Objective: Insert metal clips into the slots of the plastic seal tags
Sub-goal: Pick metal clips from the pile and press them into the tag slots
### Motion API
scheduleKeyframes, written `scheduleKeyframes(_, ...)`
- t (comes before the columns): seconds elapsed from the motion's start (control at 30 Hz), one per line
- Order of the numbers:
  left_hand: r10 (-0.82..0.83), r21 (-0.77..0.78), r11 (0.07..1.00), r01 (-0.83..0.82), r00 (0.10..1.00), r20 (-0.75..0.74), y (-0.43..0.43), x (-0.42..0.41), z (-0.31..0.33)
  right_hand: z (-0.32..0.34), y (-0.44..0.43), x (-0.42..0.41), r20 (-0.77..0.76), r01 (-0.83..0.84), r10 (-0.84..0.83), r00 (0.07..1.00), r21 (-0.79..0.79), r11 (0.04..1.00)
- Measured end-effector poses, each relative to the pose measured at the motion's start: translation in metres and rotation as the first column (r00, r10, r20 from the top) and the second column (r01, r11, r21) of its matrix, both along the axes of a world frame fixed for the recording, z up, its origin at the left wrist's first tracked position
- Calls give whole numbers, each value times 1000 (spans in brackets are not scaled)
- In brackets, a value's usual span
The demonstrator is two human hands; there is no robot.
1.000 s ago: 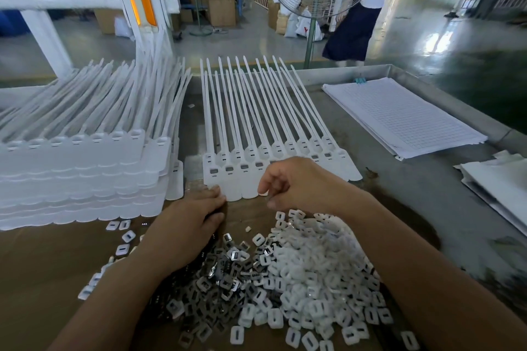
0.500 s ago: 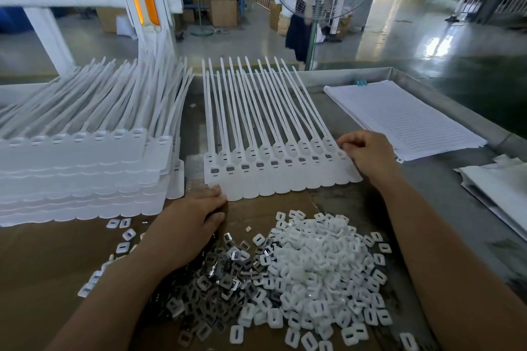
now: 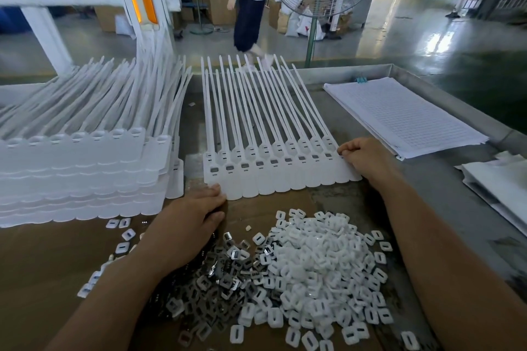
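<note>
Grey metal makes the big surface (image 3: 427, 208), and everything lies on it. On the left stands a tall stack (image 3: 85, 174) of white plastic. In the middle one row of tags (image 3: 271, 179) lies flat, with the heads near the person and the long tails pointing away. On the right is a pile of paper (image 3: 399, 117). Close to the person is a heap of clips (image 3: 308, 265), white and shiny, on brown card (image 3: 51, 265).

The left hand (image 3: 188, 225) lies flat with its fingers loose. The tips touch the near edge of the first tag. The right hand (image 3: 368, 157) is at the other end of the row. Its fingers are curled tight and pinch the head of the last tag. I cannot tell if a clip is under them.

The slots (image 3: 244, 165) along the row look filled with grey. I think the last slot is being done now. Next comes a firm push, then a fresh row to fill
</note>
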State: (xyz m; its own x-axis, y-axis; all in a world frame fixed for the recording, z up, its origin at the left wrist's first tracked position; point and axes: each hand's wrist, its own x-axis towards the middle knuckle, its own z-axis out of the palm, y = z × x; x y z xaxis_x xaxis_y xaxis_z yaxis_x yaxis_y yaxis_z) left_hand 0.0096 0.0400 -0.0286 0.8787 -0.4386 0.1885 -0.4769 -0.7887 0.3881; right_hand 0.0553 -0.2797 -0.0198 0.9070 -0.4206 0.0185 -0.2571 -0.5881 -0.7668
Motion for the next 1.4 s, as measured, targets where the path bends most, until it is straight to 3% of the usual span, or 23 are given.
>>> scheduleKeyframes(0.23, -2, 5, 1000, 2, 1000, 2, 1, 1, 0, 0, 1, -4, 95, 24, -32, 995, 80, 996)
scheduleKeyframes(0.73, -10, 25, 1000, 10, 1000, -1, 0, -2, 0, 1, 1, -6, 79, 46, -52, 996, 78, 996)
scheduleKeyframes(0.83, -9, 24, 1000, 9, 1000, -12, 1, -2, 1, 9, 6, -9, 153, 66, -69, 986, 22, 998)
scheduleKeyframes(0.9, -9, 29, 1000, 9, 1000, -17, 0, -3, 1, 20, 14, -14, 223, 21, -13, 975, -33, 999)
scheduleKeyframes(0.97, -4, 32, 999, 5, 1000, -25, 0, -3, 2, 35, 26, -21, 234, -140, 140, 962, -16, 990)
scheduleKeyframes(1.07, 2, 31, 1000, -1, 999, -33, 1, -2, 3, 50, 49, -32, 118, -441, 444, 888, -53, 896)
scheduleKeyframes(1.17, 6, 35, 999, -5, 999, -32, 2, -1, 3, 55, 71, -41, -86, -635, 629, 772, -114, 764)
scheduleKeyframes(1.23, 7, 36, 999, -5, 999, -34, 2, 0, 4, 53, 82, -45, -183, -687, 664, 725, -122, 716)
scheduleKeyframes(1.4, 18, 36, 999, -16, 999, -30, 2, 1, 4, 52, 100, -50, -320, -708, 634, 704, -236, 666)
